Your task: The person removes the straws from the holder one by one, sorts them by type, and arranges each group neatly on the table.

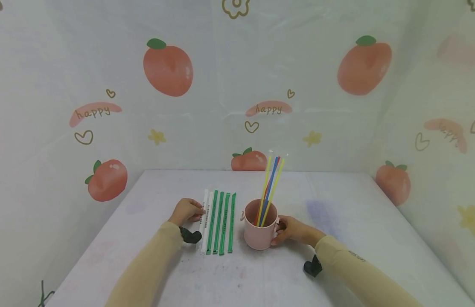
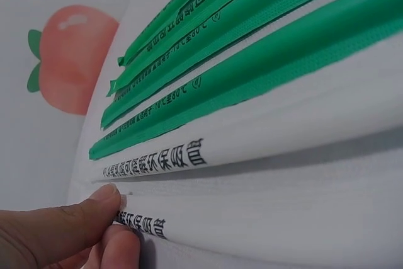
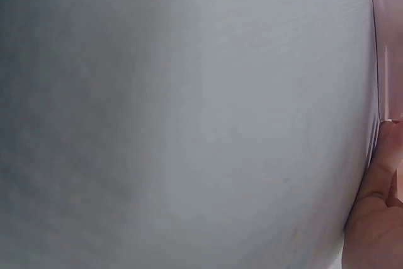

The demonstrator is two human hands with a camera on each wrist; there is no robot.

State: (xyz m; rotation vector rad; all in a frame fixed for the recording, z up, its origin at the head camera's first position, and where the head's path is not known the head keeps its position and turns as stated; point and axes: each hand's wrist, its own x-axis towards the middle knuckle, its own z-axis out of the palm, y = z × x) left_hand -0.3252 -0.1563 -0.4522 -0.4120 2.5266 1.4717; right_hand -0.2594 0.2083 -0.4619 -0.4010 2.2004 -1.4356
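Note:
Between thumb and fingers, my left hand pinches the upper part of the leftmost white paper-wrapped straw. The left wrist view shows thumb and fingertips meeting on its printed wrapper. Beside it lies a second white wrapped straw, then several green wrapped straws in a row. A small pink bucket stands upright to their right. My right hand grips its right side by the small ear. Yellow, blue and red straws lean inside the bucket. In the right wrist view, only part of that hand and the pink wall show.
A white-covered table carries everything, with a faint purple stain on the right. White curtains printed with peaches and the word "happy" rise behind and at both sides. A dark green cord shows at the lower left.

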